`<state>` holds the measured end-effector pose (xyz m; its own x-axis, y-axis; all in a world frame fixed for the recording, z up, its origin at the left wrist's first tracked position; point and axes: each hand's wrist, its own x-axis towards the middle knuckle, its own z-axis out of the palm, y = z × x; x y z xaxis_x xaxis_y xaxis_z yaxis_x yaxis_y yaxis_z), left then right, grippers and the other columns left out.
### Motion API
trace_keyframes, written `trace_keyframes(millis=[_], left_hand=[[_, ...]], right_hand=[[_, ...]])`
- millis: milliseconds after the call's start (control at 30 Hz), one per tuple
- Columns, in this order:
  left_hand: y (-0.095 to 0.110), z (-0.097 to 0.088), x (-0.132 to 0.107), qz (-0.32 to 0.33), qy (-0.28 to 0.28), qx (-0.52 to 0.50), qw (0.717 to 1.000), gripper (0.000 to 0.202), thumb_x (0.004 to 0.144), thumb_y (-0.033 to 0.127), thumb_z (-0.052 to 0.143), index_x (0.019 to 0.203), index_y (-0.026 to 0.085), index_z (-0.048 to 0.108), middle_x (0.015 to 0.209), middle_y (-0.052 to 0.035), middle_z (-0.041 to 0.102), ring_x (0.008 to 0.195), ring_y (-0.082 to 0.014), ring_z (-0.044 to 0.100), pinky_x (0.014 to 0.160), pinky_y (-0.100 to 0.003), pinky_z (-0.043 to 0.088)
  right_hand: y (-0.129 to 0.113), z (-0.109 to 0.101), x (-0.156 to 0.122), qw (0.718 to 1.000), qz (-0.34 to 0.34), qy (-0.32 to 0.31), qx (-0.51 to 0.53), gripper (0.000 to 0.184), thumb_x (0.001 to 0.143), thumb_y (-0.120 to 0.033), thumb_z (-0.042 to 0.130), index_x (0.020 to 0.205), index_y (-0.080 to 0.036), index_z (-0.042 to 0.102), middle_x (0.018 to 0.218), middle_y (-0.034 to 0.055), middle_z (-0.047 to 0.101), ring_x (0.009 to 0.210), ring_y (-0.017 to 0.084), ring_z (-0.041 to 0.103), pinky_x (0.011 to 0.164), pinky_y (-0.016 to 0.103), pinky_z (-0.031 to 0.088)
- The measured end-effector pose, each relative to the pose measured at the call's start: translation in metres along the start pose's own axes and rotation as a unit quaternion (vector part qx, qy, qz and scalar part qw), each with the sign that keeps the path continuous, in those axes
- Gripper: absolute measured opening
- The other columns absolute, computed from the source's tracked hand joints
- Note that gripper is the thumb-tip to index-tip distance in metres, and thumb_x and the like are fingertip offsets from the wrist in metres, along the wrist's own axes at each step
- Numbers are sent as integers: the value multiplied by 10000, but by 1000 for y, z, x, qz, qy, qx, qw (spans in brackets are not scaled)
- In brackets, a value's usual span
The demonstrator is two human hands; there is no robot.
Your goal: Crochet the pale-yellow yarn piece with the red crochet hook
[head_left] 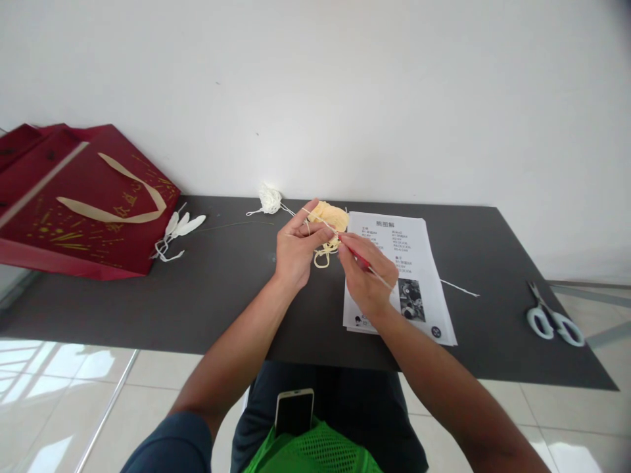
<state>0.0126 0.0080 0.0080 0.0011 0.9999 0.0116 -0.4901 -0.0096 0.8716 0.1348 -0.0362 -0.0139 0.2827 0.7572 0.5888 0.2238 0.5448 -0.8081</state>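
My right hand (367,272) is closed around a crochet hook (359,257) with a red grip, its tip pointing left toward my other hand. A small piece of crochet (336,237) is pinched in the fingers of my left hand (297,251), partly hidden by them. White yarn (290,210) runs over my left fingers from a white yarn ball (269,198) near the wall. Just behind the hands lies a pale yellow yarn skein (331,215), with loose yellow loops (323,259) hanging below it on the table.
Printed sheets (424,263) lie under and beside my right hand. Scissors (552,318) rest near the table's right end. At left, a dark red gift bag (89,203) stands beside white crocheted pieces (177,226). A phone (294,412) sits on my lap, and a wall borders the table (221,302).
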Motion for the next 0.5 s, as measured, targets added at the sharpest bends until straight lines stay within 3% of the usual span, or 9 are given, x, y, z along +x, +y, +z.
trace_keyframes(millis=[100, 167, 267, 367, 500], left_hand=[[3, 0, 0, -51, 2, -61, 997, 687, 659, 140, 887, 1306, 227, 674, 773, 14, 754, 624, -56, 637, 557, -159, 420], [5, -1, 0, -73, -6, -89, 993, 621, 659, 139, 888, 1247, 213, 703, 738, 27, 727, 548, -27, 564, 480, -145, 346], [7, -1, 0, -88, -14, -107, 990, 546, 649, 132, 887, 1169, 178, 728, 726, 30, 701, 491, -4, 470, 429, -149, 277], [9, 0, 0, -87, -8, -101, 991, 532, 631, 120, 882, 1140, 161, 734, 734, 23, 699, 504, -9, 474, 429, -159, 274], [7, 2, -1, -69, -2, -75, 995, 565, 618, 98, 871, 1161, 150, 725, 712, 29, 688, 521, -19, 505, 447, -169, 286]], right_hand=[[2, -3, -2, 995, -91, -33, -19, 359, 865, -118, 718, 1137, -346, 773, 1171, 25, 800, 1018, 214, 758, 919, 433, 625], [4, -4, -2, 996, -78, -40, -7, 347, 861, -129, 727, 1124, -349, 780, 1170, 22, 801, 1023, 218, 757, 916, 437, 628], [7, -2, 1, 995, 49, -34, 76, 232, 860, -200, 751, 1042, -332, 804, 1108, 12, 811, 902, 190, 755, 827, 399, 645], [8, 1, 6, 960, 180, -12, 216, 174, 844, -250, 776, 1006, -312, 797, 928, -8, 810, 684, 130, 689, 651, 313, 615], [7, 1, 15, 920, 239, -17, 311, 109, 834, -269, 788, 942, -273, 775, 894, -5, 788, 709, 106, 667, 623, 250, 576]])
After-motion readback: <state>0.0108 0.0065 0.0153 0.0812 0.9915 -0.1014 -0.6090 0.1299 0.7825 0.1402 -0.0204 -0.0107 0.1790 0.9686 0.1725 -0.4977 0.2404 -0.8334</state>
